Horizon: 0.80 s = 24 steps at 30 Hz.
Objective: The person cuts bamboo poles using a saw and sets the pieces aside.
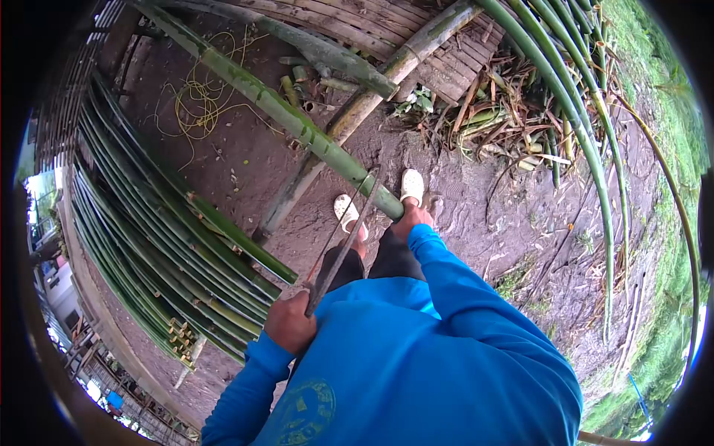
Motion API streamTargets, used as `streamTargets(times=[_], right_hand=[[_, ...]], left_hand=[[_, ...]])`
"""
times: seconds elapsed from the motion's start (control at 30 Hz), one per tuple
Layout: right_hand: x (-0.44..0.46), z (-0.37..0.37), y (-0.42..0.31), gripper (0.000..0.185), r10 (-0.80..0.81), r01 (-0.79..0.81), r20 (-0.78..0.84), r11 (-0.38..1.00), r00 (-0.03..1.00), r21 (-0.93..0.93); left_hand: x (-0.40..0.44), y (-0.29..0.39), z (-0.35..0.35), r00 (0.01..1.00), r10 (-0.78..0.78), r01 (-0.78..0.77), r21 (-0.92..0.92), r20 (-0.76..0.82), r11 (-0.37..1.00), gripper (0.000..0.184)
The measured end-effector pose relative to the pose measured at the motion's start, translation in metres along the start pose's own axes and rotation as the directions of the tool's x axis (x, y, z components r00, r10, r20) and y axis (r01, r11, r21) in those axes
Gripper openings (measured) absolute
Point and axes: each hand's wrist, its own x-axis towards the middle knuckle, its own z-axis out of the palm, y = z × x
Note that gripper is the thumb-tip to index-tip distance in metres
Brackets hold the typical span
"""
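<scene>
My left hand point(291, 322) is closed round the handle end of a bow saw point(343, 256), low on the left beside my blue shirt. The saw's thin frame and blade slant up and away. Its far end lies across a thick green bamboo pole point(290, 119), close to a pale ring on it. My right hand point(411, 221) grips the near end of this pole, by my legs. A weathered bamboo pole point(357, 111) runs crosswise beneath the green one. Whether the blade is inside a cut cannot be made out.
Long green bamboo poles point(171, 245) are stacked at left. Yellow cord point(197, 108) lies tangled on the dirt. Bamboo scraps point(513, 123) are heaped beside a slatted platform point(461, 63). Bent green poles point(573, 104) arch down at right. My white clogs point(412, 186) stand beside the pole.
</scene>
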Motion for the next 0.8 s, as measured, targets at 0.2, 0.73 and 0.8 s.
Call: streamTargets(times=[0.2, 0.73, 0.8], right_hand=[[0.002, -0.01, 0.0, 0.04, 0.037, -0.041, 0.069, 0.998, 0.997, 0.045], [-0.004, 0.038, 0.003, 0.053, -0.074, 0.076, 0.05, 0.997, 0.996, -0.025], [-0.006, 0.031, 0.002, 0.056, -0.085, 0.088, 0.107, 0.996, 0.991, -0.025]], left_hand=[[0.184, -0.016, 0.073, 0.986, 0.134, -0.137, -0.025, -0.099, 0.99, 0.02], [0.157, 0.009, 0.065, 0.997, 0.063, -0.063, 0.014, 0.041, 0.998, 0.011], [0.105, 0.001, 0.052, 0.995, -0.009, 0.007, 0.024, 0.101, 1.0, 0.015]])
